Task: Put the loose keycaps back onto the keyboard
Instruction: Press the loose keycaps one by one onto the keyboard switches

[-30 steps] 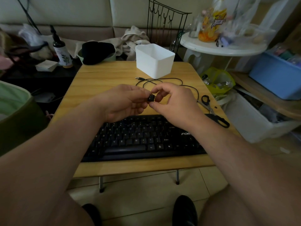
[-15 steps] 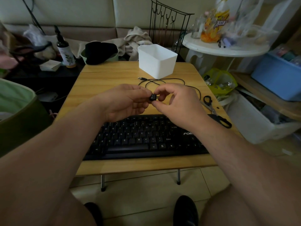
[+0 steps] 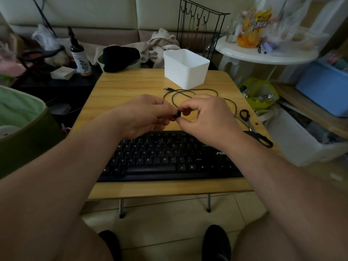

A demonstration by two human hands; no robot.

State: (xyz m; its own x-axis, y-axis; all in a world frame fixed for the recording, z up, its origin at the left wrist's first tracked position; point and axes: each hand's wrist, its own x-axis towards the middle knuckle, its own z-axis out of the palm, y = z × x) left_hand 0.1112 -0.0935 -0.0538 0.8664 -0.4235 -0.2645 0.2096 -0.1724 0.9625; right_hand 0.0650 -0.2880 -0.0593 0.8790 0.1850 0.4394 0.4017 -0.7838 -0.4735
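A black keyboard [image 3: 165, 157] lies along the near edge of a small wooden table [image 3: 131, 85]. Above its top row, both hands meet over the table. My left hand [image 3: 143, 115] and my right hand [image 3: 209, 119] pinch one small black keycap [image 3: 177, 115] between their fingertips. The keycap is held in the air, apart from the keyboard. My forearms hide the keyboard's left and right ends.
A white plastic bin [image 3: 185, 69] stands at the back of the table. The keyboard's black cable [image 3: 190, 93] coils in front of it. Black-handled scissors [image 3: 252, 127] lie at the right edge. A bottle [image 3: 80, 55], clutter and storage boxes surround the table.
Both hands stay together on the keycap; the fingers have shifted slightly around it. Nothing else has moved.
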